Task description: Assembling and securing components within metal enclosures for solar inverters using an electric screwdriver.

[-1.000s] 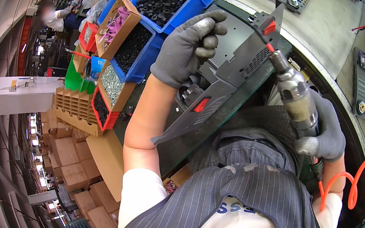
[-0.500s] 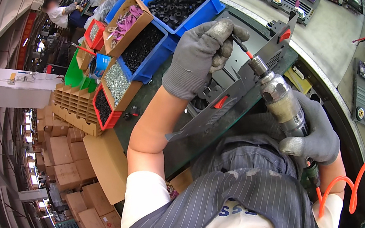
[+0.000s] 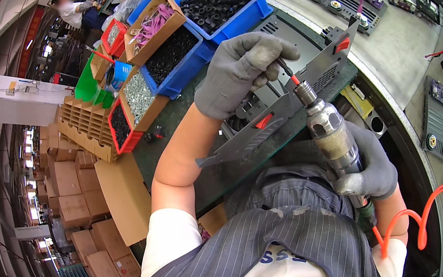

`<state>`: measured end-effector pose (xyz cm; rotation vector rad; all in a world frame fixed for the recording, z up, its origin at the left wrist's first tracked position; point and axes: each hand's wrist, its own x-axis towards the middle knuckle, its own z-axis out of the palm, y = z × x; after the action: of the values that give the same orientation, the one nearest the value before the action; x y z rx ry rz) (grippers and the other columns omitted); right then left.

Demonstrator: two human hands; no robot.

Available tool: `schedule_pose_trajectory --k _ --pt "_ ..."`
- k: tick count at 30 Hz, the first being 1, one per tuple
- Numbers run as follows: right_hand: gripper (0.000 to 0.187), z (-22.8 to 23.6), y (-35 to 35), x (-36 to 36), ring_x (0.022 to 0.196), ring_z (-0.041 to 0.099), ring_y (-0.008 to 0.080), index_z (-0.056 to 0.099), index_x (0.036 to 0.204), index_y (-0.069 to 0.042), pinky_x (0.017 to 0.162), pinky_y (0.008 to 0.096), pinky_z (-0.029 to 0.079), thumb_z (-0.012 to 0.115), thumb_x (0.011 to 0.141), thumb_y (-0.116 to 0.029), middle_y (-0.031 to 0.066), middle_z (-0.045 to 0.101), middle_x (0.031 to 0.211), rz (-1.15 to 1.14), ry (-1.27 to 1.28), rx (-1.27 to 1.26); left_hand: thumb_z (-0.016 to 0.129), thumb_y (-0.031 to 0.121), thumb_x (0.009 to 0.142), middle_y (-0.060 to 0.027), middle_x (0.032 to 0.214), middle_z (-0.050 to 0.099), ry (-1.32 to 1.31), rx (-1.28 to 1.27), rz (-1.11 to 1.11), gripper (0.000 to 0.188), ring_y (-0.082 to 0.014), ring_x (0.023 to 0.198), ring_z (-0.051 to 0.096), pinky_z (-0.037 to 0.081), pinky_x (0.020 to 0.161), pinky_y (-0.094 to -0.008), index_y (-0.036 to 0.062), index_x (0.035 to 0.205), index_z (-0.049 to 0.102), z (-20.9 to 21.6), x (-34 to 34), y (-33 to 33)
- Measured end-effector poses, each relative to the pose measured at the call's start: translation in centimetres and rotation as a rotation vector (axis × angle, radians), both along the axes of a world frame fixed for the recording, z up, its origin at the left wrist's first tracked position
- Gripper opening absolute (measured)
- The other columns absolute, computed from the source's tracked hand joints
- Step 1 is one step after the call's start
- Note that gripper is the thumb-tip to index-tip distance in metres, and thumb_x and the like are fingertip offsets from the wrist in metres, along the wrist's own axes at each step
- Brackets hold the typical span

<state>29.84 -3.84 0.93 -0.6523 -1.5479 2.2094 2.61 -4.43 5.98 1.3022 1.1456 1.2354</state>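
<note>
- Factory benches are curving around the person, with a dark green work mat [image 3: 185, 150] lying under the job and brown cartons [image 3: 106, 219] stacked on the floor below.
- Left hand [image 3: 240, 72], in a grey glove, is closing its fingers around the tip of the screwdriver bit, apparently pinching a small screw there, though the screw itself is too small to make out.
- Right hand [image 3: 368, 169], also gloved, is gripping the metal body of the air screwdriver [image 3: 328, 131], whose orange coiled hose [image 3: 420, 225] is trailing off to the right.
- Black metal panel [image 3: 276, 118] is leaning tilted between the two hands, its upper end with a red switch [image 3: 343, 44] rising above the tool.
- Fingers are sitting right at the bit, so the tool spinning up early could catch the glove; the leaning panel could also slide, since neither hand seems to be steadying it.
- Large blue bin [image 3: 221, 4] is holding black round parts; a second blue bin [image 3: 173, 57] is holding fine black pieces.
- Cardboard box [image 3: 155, 25] is holding pink parts, and a small red tray [image 3: 139, 97] is holding silvery screws.
</note>
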Motion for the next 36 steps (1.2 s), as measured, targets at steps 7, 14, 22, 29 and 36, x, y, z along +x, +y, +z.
schedule_pose_trajectory --k 7,14,22,29,36 --pt "0.11 -1.1 -1.3 3.5 0.095 0.06 0.0141 0.054 0.132 0.005 0.087 0.027 0.047 0.09 0.04 -0.042 0.0063 0.065 0.108 -0.163 -0.1 -0.064 0.051 0.044 0.102 0.0057 0.059 0.039 0.103 -0.102 0.495 0.046 -0.0018 0.045 0.03 0.024 0.043 -0.0192 -0.0003 0.103 0.065 -4.2 -6.0 -6.2" --pt "0.109 -6.2 -1.6 7.5 0.104 0.058 0.0167 0.05 0.133 0.01 0.097 0.0307 0.042 0.09 0.046 -0.042 0.0094 0.063 0.116 -0.136 -0.241 -0.151 0.059 0.036 0.099 0.0003 0.062 0.051 -0.335 -0.383 0.832 0.032 -0.0037 0.043 0.038 0.029 0.038 -0.0195 0.0041 0.092 0.061 -14.8 -1.5 -16.2" --pt "0.099 -6.2 -1.7 6.2 0.1 0.058 0.0164 0.054 0.13 0.007 0.093 0.0309 0.044 0.089 0.051 -0.041 0.0092 0.063 0.113 0.027 -0.303 -0.075 0.06 0.032 0.1 0.0041 0.063 0.056 -0.363 -0.271 0.724 0.029 -0.0037 0.051 0.046 0.036 0.046 -0.0211 0.0058 0.088 0.065 -15.4 0.1 -13.1" --pt "0.094 -4.1 -1.2 4.0 0.095 0.057 0.0153 0.055 0.126 0.007 0.09 0.0307 0.045 0.089 0.054 -0.042 0.0081 0.063 0.108 0.07 -0.359 -0.009 0.067 0.04 0.092 -0.0097 0.084 0.07 0.873 0.075 0.638 0.034 -0.0203 0.07 0.065 0.052 0.068 -0.0321 0.007 0.098 0.071 -11.8 -5.8 -9.3" --pt "0.092 -3.0 -1.9 3.0 0.095 0.057 0.0142 0.057 0.125 0.005 0.089 0.0301 0.045 0.09 0.054 -0.044 0.0065 0.063 0.106 0.03 -0.422 0.006 0.067 0.038 0.086 -0.0112 0.086 0.069 1.214 -0.295 0.208 0.027 -0.0302 0.083 0.068 0.053 0.072 -0.0426 0.0122 0.094 0.07 -9.9 -9.5 -4.6"
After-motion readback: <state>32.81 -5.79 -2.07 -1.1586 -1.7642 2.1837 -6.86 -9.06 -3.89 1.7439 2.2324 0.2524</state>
